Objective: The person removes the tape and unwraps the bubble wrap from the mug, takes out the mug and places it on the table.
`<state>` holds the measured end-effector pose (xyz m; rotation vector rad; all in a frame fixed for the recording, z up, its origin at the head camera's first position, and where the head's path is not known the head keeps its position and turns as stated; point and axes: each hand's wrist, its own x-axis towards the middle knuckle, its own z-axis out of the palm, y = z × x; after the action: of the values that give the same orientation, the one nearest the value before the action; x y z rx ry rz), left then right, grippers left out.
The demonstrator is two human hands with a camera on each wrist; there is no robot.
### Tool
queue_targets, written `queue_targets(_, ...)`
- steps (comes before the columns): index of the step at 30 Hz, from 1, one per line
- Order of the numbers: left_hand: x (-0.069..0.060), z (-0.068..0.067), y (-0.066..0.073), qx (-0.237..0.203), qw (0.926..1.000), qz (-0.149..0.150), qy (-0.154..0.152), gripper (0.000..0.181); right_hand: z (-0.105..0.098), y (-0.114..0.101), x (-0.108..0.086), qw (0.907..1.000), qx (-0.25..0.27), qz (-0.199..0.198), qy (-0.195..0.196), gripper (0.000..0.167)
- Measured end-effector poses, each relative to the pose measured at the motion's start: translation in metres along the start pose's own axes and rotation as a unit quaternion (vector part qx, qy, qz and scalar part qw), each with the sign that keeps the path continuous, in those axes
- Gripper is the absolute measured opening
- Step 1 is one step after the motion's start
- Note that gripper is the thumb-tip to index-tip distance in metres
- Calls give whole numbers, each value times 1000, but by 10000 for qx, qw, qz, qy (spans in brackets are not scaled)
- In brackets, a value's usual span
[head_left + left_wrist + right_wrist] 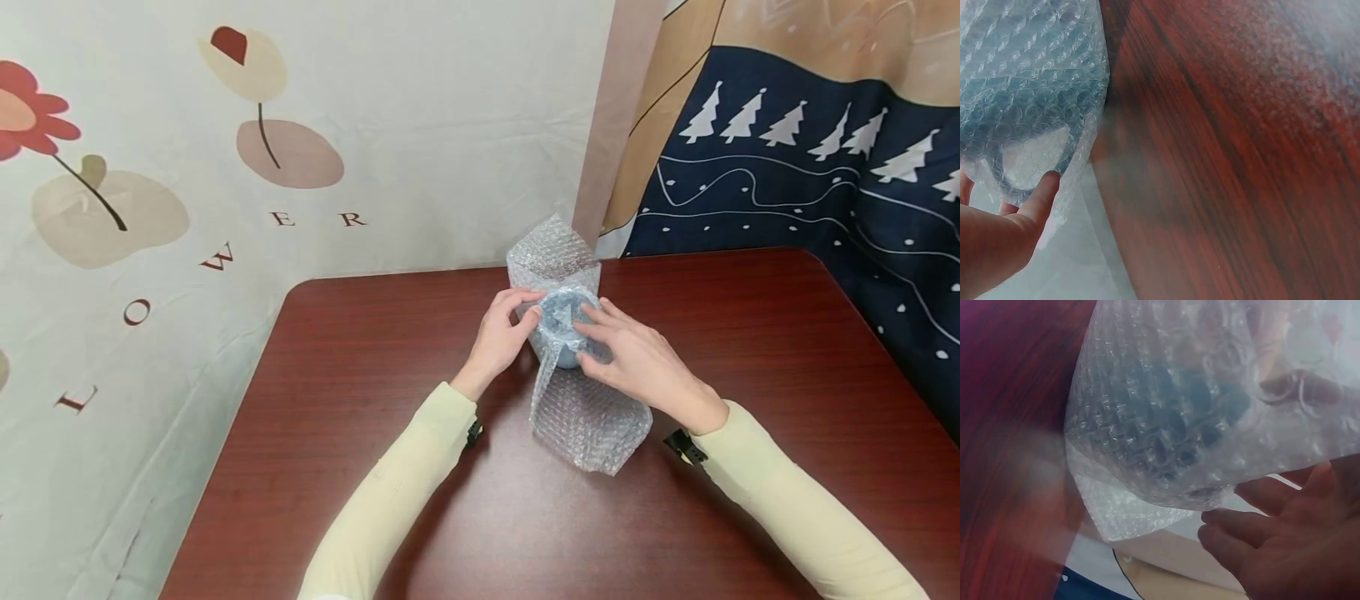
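A round blue cup-like thing [567, 317] stands on the table, seen through clear bubble wrap [592, 421] that covers it. One flap of the wrap spreads toward the front of the table and another stands up behind. At the left of the rim my left hand [506, 329] grips the wrapped edge, its thumb on the near side. The left wrist view shows that thumb [1047, 181] against the bubble wrap [1029, 94]. My right hand [637, 354] has its fingers spread over the right side of the top. In the right wrist view its fingertips [1210, 519] lie at the wrap's edge.
The dark red wooden table [360, 358] has its back edge just behind the wrapped thing. A pale printed cloth [450, 125] hangs behind it, and a navy cloth with white trees [787, 183] hangs at the right.
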<state>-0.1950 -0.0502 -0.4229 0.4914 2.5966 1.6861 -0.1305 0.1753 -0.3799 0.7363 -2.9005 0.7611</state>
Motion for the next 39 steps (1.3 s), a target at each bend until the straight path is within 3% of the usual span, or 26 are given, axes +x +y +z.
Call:
queue_targets(7, 1, 1, 1, -40, 10000, 72, 27, 32, 3, 4, -6, 9985, 172, -154, 490, 38)
queue_targets(14, 1, 1, 1, 27, 9999, 85, 49, 31, 7, 7, -9, 9948, 530, -63, 873, 34)
queue_targets(19, 1, 1, 1, 21, 10000, 77, 48, 32, 6, 6, -9, 9942, 597, 90, 895, 31)
queue_targets(26, 0, 1, 1, 66, 10000, 37, 31, 31, 6, 3, -7, 9962, 274, 155, 815, 32)
queue_targets(33, 0, 1, 1, 127, 9998, 100, 75, 32, 5, 5, -10, 9889, 290, -140, 1449, 20)
queue_targets(39, 1, 0, 1, 179, 9998, 72, 78, 32, -1, 5, -16, 9787, 403, -103, 2011, 20)
